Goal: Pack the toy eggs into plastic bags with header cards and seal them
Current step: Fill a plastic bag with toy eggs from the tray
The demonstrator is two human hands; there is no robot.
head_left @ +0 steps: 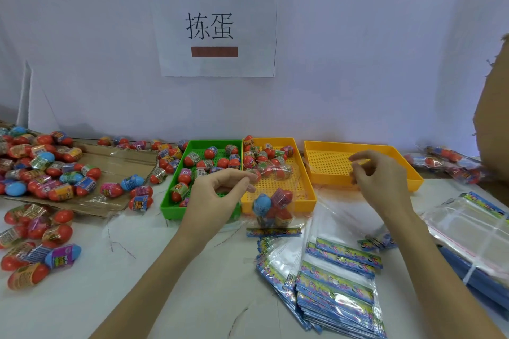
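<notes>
- Two hands are up over the trays, holding one clear plastic bag by its open mouth, and it hangs between them with its header card at the bottom.
- The left hand pinches the mouth's left corner between thumb and fingertips.
- A few toy eggs sit low in the bag, nearer the left hand, the bag's length running toward the person.
- The right hand, fingers curled, seems to pinch the far film edge; I can't be sure.
</notes>
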